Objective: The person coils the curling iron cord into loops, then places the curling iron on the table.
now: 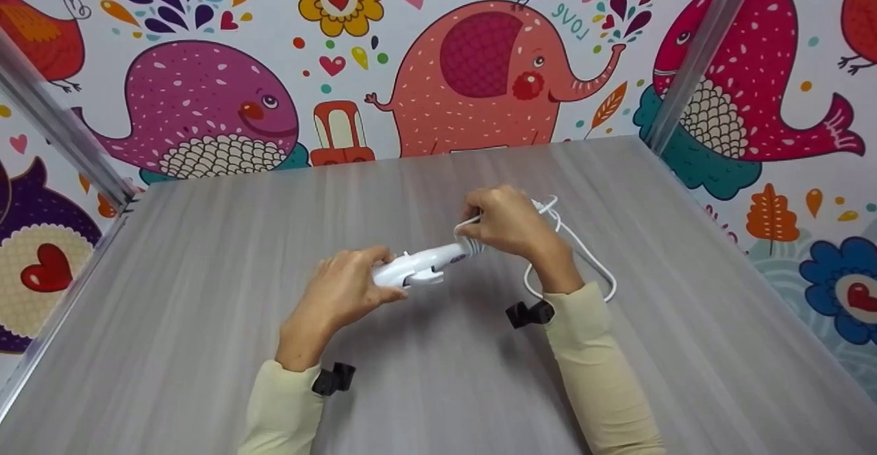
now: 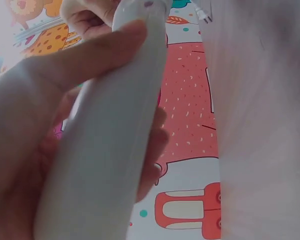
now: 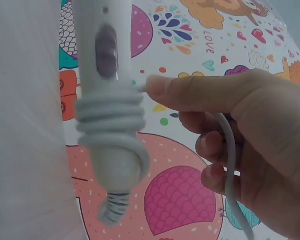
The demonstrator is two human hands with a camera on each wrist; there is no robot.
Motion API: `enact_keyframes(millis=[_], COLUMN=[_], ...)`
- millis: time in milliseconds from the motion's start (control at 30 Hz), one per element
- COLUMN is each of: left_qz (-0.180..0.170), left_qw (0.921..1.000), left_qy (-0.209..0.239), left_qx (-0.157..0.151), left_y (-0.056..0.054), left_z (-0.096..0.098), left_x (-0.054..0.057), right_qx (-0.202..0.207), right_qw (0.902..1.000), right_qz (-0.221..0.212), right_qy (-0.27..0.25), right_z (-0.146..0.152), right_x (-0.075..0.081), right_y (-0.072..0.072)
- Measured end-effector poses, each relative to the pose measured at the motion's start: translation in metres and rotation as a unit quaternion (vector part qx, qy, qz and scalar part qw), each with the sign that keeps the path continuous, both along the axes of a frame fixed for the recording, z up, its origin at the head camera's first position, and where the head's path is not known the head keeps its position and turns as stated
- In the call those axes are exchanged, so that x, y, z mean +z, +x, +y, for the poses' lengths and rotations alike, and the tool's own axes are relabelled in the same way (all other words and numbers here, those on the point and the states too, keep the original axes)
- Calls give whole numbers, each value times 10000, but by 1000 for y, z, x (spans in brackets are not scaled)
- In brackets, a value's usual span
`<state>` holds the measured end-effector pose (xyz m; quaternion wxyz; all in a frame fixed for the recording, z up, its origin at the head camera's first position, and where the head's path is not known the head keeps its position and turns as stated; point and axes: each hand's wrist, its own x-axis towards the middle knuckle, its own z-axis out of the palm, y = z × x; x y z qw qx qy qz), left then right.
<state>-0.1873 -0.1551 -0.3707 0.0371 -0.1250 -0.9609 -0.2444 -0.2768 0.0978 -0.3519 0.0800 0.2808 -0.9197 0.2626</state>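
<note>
My left hand (image 1: pixel 342 287) grips a white curling iron (image 1: pixel 428 262) by its thicker end, thumb along the body in the left wrist view. A small lever sticks out from its side. In the right wrist view, a purple switch (image 3: pixel 107 52) sits on the handle, and several turns of white cord (image 3: pixel 110 120) are wound round the handle below it. My right hand (image 1: pixel 510 222) pinches the cord between thumb and forefinger, close beside the wound turns. From there the cord runs on across the palm. The handle's ribbed cord sleeve (image 3: pixel 115 207) points downward in that view.
Loose cord (image 1: pixel 582 253) loops over the grey wood-grain table (image 1: pixel 205 386) to the right of my right hand. A two-pin plug (image 2: pixel 205 14) shows at the top of the left wrist view. Behind the table stands a wall (image 1: pixel 404 51) with cartoon animals, framed by metal posts (image 1: pixel 699 57).
</note>
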Motion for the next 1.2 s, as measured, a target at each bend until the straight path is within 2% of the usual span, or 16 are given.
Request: enact_keyframes(millis=[133, 267, 467, 567, 733, 867, 1000, 1100, 1200], left_qz=[337, 760, 1444, 1662, 2049, 2140, 1958, 1759, 1441], left_qw=[9981, 9924, 9802, 9731, 9600, 9550, 9542, 9545, 9567], left_qy=[34, 124, 346, 591, 974, 1200, 1531, 1904, 2236], left_qx=[523, 965, 1306, 1482, 1642, 1670, 1665, 1475, 1181], left_y=[-1, -2, -4, -4, -3, -2, -1, -1, -1], left_z=[-3, -4, 2, 3, 1, 0, -1, -5, -10], left_x=[2, 3, 1, 1, 3, 4, 7, 10, 12], right_qx=[-145, -125, 319, 439, 494, 879, 1561, 1978, 2155], right_qw=[9991, 9973, 9913, 9863, 9762, 9625, 9377, 9166, 9052], right_qz=[145, 93, 98, -171, -876, -1214, -1460, -1739, -2001], right_qy=[-380, -723, -1277, -1579, -1921, -2261, -2738, -3008, -3069], right_z=[-2, -4, -7, -7, -7, -7, -5, -2, 4], right_x=[3, 3, 2, 1, -4, -13, -23, -27, -31], right_y=[2, 4, 4, 1, -6, -15, -24, -28, -30])
